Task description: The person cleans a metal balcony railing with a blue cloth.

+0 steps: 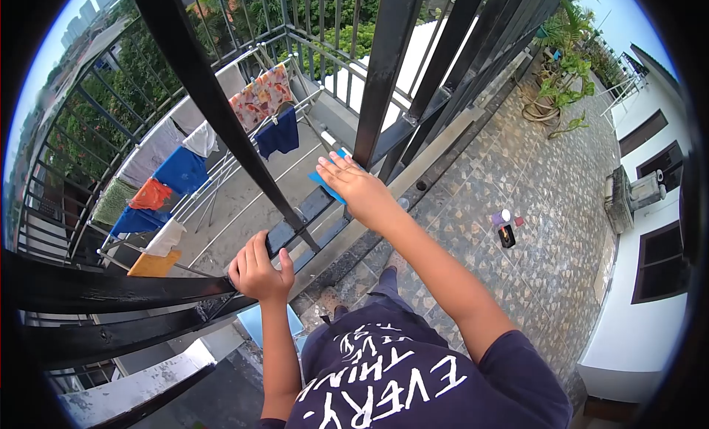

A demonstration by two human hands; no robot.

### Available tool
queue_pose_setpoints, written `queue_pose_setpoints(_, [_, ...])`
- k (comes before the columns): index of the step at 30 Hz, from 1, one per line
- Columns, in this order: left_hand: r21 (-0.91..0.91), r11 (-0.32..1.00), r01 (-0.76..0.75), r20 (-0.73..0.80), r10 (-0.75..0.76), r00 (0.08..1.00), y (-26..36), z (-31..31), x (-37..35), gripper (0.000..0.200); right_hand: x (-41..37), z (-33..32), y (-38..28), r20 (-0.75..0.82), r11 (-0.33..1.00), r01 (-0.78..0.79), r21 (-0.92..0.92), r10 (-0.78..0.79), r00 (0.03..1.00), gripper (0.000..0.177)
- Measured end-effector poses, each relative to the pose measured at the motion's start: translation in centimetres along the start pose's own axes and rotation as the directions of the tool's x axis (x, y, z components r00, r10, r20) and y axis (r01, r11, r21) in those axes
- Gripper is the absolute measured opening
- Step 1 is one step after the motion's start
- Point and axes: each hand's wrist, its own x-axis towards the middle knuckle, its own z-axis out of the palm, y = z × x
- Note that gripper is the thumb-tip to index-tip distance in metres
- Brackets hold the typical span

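My right hand (pixel 360 194) presses a thin bright blue sheet (pixel 325 187) against the black metal railing (pixel 292 233), near the foot of a thick upright bar (pixel 388 67). Its fingers lie long and close together over the sheet, and a corner of blue sticks out beyond the fingertips. Most of the sheet is hidden under the palm. Farther left along the same rail, my left hand (pixel 260 272) is wrapped over the top, thumb on the near side.
Beyond the railing stands a drying rack (pixel 221 182) hung with clothes. A light blue sheet (pixel 272 324) lies low by my feet. Behind my right arm, a black phone-like object (pixel 506 235) and small items rest on the stone-patterned floor (pixel 473 200). Potted plants (pixel 557 89) line the far end.
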Motion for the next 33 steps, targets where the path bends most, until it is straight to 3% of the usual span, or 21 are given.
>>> queue_pose_setpoints(3, [-0.015, 1.000, 0.010, 0.016, -0.010, 1.000, 0.2, -0.2, 0.1, 0.040, 2.2, -0.1, 0.5, 0.243, 0.995, -0.050, -0.089, 0.070, 0.968, 0.081])
queue_pose_setpoints(6, [0.004, 1.000, 0.003, 0.008, -0.003, 1.000, 0.2, -0.3, 0.2, 0.038, -0.1, -1.8, 1.3, 0.146, 0.990, 0.118, 0.078, -0.128, 0.981, 0.061])
queue_pose_setpoints(9, [-0.004, 0.999, 0.049, -0.001, -0.049, 0.999, 0.4, 0.1, 0.2, 0.037, -1.4, -4.0, -0.1, 0.192, 0.994, 0.072, 0.077, -0.086, 0.978, 0.069])
queue_pose_setpoints(15, [0.047, 0.998, 0.037, -0.015, -0.036, 0.999, 0.6, 0.2, 0.4, 0.035, 1.6, -2.4, 0.8, 0.280, 0.990, 0.136, 0.039, -0.141, 0.950, 0.078])
queue_pose_setpoints(21, [0.048, 0.997, 0.055, -0.007, -0.054, 0.998, 0.6, 0.3, 0.1, 0.036, -0.3, -2.8, 0.6, 0.243, 0.990, 0.139, 0.006, -0.136, 0.961, 0.090])
queue_pose_setpoints(25, [0.022, 0.997, 0.072, -0.030, -0.072, 0.997, 0.5, 0.4, 0.2, 0.043, -0.1, -3.3, 0.1, 0.233, 0.987, 0.155, -0.032, -0.144, 0.962, 0.089])
queue_pose_setpoints(29, [0.017, 0.995, 0.094, -0.016, -0.094, 0.995, 0.7, 0.5, -0.1, 0.051, 2.5, -0.2, 0.0, 0.227, 0.996, 0.013, -0.090, 0.007, 0.974, 0.088])
queue_pose_setpoints(33, [0.017, 0.998, 0.064, -0.036, -0.063, 0.997, 0.4, 0.6, 0.2, 0.053, 0.2, -2.1, -0.6, 0.167, 0.996, 0.077, -0.045, -0.068, 0.984, 0.085])
